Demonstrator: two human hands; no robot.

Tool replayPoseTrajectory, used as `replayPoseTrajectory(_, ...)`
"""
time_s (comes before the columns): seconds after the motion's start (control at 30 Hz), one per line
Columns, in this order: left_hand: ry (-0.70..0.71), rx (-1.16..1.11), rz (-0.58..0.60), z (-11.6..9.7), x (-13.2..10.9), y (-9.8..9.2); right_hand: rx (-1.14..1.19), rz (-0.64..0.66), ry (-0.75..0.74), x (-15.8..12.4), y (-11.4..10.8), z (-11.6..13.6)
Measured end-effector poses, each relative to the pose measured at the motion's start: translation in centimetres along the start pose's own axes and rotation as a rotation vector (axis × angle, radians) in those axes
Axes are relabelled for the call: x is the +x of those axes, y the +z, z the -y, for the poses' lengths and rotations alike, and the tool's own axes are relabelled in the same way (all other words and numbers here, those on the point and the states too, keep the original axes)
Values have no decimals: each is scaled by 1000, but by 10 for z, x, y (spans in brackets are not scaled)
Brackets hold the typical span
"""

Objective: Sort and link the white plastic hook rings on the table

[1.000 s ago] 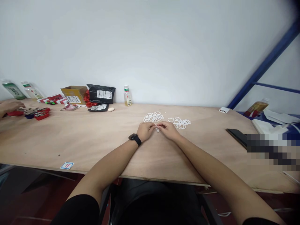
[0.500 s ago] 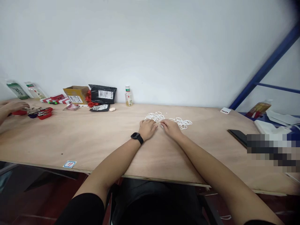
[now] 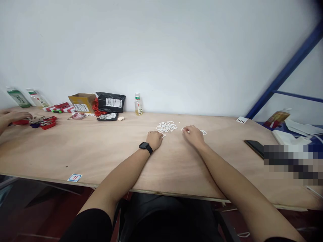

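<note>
Two small heaps of white rings lie on the wooden table [image 3: 101,151]. My left hand [image 3: 154,139], a black watch on its wrist, rests with fingers curled at the near edge of the left heap of rings [image 3: 166,127] and pinches a white ring. My right hand [image 3: 193,134] lies over the right heap of rings [image 3: 203,132], fingers bent down onto it; whether they hold a ring is hidden.
At the far left another person's hand [image 3: 12,116] works among red parts [image 3: 46,122]. A cardboard box [image 3: 82,102], a black bag [image 3: 111,101] and a small bottle [image 3: 137,104] stand by the wall. A dark phone [image 3: 254,146] lies at the right.
My hands were joined on one ring in the middle. They have parted: the left went to the left heap, the right moved right onto the other heap.
</note>
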State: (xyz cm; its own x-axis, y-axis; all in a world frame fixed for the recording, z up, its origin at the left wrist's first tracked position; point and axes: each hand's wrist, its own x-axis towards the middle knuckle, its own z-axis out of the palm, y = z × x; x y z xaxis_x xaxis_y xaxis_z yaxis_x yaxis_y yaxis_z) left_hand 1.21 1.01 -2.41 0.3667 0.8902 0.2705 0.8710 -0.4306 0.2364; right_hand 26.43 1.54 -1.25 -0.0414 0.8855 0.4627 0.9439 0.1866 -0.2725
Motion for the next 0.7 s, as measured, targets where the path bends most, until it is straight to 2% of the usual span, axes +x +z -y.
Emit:
replayPoseTrajectory(0.13, 22, -14, -32, 1, 0, 3, 145, 73, -223, -8, 10, 23)
replayPoseTrajectory(0.23, 51, -92, -103, -1, 0, 5, 231, 136, -291, -14, 14, 38)
replayPoseTrajectory(0.33, 127, -246, -200, -4, -1, 5, 357, 156, -253, -17, 18, 44)
replayPoseTrajectory(0.47, 212, -371, -283, -9, -3, 5, 604, 135, -107, -14, 28, 41)
replayPoseTrajectory(0.6, 226, -395, -297, -12, -5, 4, 864, 177, 6, -10, 37, 36)
replayPoseTrajectory(0.7, 185, -401, -290, -14, -6, 3, 910, 162, 24, -10, 37, 36)
